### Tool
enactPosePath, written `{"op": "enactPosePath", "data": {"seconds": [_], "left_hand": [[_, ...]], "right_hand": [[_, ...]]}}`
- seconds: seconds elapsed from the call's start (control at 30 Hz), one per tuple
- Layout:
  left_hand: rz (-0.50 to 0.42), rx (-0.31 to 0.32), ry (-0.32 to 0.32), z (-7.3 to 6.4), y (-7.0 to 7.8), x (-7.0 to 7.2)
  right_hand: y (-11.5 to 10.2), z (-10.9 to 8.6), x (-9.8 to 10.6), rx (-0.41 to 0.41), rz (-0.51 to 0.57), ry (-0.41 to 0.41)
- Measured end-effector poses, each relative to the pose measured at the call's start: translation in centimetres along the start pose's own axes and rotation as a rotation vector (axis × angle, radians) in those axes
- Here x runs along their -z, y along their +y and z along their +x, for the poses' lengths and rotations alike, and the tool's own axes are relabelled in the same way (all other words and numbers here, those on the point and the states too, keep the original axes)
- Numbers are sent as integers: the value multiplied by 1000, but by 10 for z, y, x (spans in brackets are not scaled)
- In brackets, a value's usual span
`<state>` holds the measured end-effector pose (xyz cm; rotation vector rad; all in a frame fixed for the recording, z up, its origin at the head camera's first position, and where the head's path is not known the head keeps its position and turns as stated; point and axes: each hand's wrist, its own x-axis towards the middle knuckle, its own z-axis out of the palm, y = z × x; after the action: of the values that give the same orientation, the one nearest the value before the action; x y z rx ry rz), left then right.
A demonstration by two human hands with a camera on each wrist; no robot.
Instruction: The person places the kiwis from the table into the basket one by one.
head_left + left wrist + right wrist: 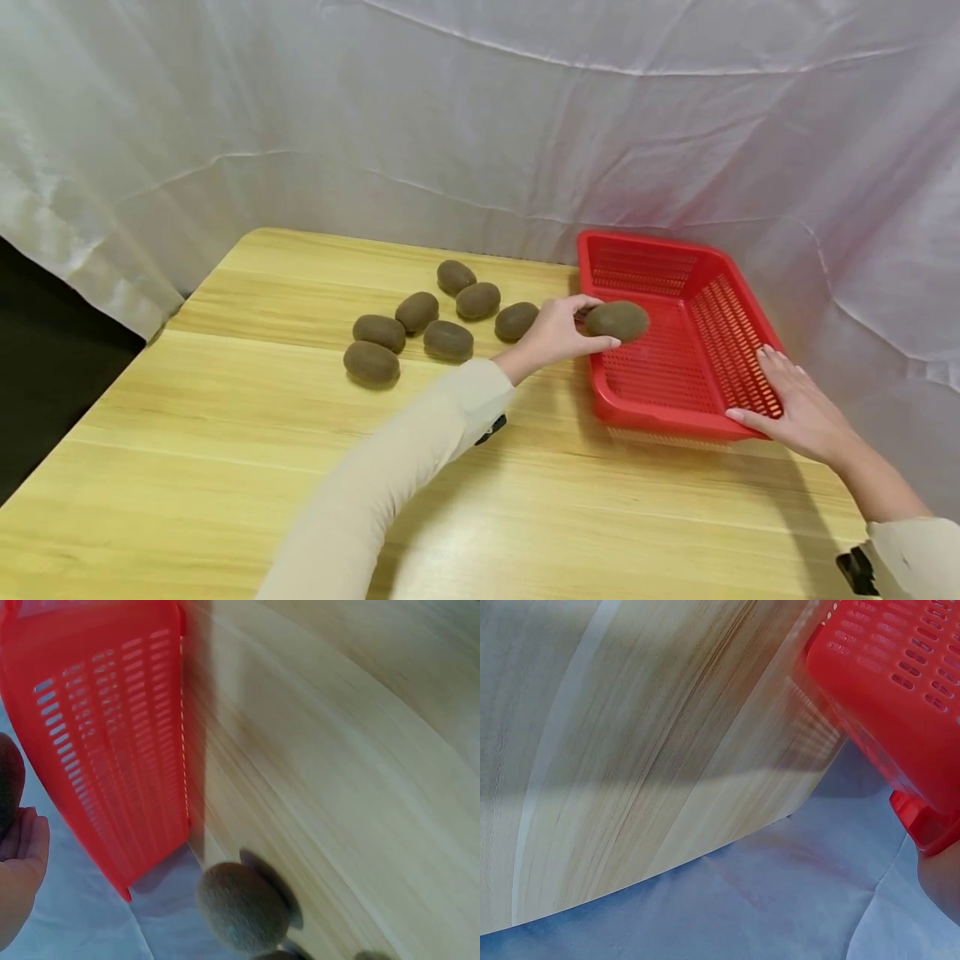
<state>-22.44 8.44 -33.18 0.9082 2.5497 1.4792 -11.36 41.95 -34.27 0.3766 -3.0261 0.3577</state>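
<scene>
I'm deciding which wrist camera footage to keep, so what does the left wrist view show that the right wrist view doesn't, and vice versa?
Only the left wrist view shows the left hand with a held kiwi, plus a loose kiwi and partial ones at the bottom edge.

Only the right wrist view shows part of the right hand, at the rim of the red basket.

Both show that basket, the wooden table and pale cloth.

Plain cream sleeves (397,467), each with a small black fitting (857,572)
</scene>
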Motion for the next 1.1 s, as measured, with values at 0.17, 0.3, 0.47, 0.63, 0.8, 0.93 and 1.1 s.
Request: {"op": "enactPosePath", "data": {"seconds": [0.17, 0.3, 0.47, 0.63, 0.8, 0.93, 1.1], "left_hand": [[92, -56, -39, 4, 5, -10], [219, -106, -40, 6, 6, -16], [390, -126, -62, 7, 10, -21], [514, -112, -117, 7, 13, -25], [550, -101, -139, 5, 12, -29], [514, -113, -130, 4, 9, -30], [420, -150, -67, 4, 3, -23]], "right_hand": [[2, -1, -1, -2, -3, -4], [3, 0, 0, -4, -6, -4], [4, 1, 0, -5, -4, -15], [5, 1, 0, -10, 11, -26], [5, 2, 0, -4, 15, -32], [6, 2, -1, -7, 17, -33], [7, 3, -1, -8, 18, -38]]}}
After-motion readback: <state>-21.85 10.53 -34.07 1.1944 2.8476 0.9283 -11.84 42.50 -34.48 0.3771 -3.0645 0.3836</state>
